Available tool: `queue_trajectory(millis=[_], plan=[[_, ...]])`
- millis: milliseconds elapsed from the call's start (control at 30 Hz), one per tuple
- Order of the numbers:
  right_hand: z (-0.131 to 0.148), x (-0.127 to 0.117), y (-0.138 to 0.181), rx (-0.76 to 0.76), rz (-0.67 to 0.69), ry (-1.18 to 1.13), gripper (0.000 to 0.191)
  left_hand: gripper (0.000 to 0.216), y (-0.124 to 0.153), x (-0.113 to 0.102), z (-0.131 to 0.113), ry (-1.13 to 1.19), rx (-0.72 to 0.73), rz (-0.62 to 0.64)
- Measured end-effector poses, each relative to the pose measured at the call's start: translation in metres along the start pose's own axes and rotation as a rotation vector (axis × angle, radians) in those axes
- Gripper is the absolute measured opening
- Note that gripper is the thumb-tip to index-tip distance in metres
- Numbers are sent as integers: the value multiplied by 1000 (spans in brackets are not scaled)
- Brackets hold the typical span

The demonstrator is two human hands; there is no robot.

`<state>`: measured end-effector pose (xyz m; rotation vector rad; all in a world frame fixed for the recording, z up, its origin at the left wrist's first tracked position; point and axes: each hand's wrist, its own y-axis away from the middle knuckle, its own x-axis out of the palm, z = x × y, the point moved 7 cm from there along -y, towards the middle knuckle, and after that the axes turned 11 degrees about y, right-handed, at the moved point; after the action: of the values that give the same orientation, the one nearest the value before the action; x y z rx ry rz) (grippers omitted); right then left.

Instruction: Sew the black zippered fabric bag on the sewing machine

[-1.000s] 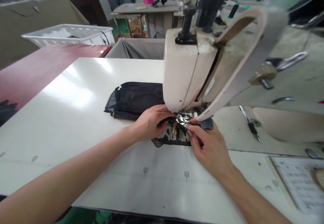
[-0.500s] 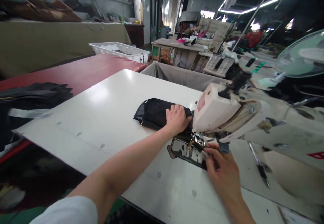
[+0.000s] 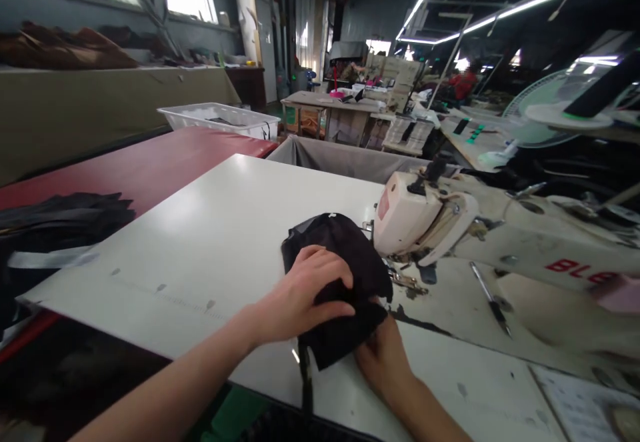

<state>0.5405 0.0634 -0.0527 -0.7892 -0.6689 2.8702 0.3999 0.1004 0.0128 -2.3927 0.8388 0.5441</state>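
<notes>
A bunched black fabric piece (image 3: 345, 249) lies on the white sewing table (image 3: 220, 242), pulled clear of the cream sewing machine (image 3: 425, 219). My left hand (image 3: 300, 299) rests on top of it, fingers curled over the cloth. From below, my right hand (image 3: 383, 355) holds the fabric's near edge, its fingers tucked under the cloth and hidden. A dark strap (image 3: 305, 375) hangs from the piece over the table's front edge. The machine's needle area (image 3: 405, 279) stands bare to the right of the fabric.
A stack of black fabric pieces (image 3: 60, 219) lies on the red table (image 3: 150, 162) at left. A white plastic basket (image 3: 220, 119) stands behind it. A grey cloth bin (image 3: 345, 155) sits behind the table. A fan (image 3: 545, 112) is at right; other workstations fill the back.
The fabric has come out from under the machine toward me and is bunched up. My left hand moved from its far part onto the bundle; my right hand left the needle area and took the near edge.
</notes>
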Motion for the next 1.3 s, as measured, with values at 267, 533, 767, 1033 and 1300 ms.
queue_trajectory(millis=[267,533,767,1033,1300], plan=[[23,31,11,301,-314,-385,12,27,3,5,8,35,21,-324],[23,4,1,293,-399,-344,5,12,3,0,-15,-24,83,-461],[32,-7,-7,281,-380,-288,5,14,2,-9,-24,-35,26,-396],[36,-13,-14,169,-241,-8,7,17,-12,1,-32,-223,133,-116],[38,-26,-11,227,-391,-73,14,13,9,-25,-37,-258,91,-615]])
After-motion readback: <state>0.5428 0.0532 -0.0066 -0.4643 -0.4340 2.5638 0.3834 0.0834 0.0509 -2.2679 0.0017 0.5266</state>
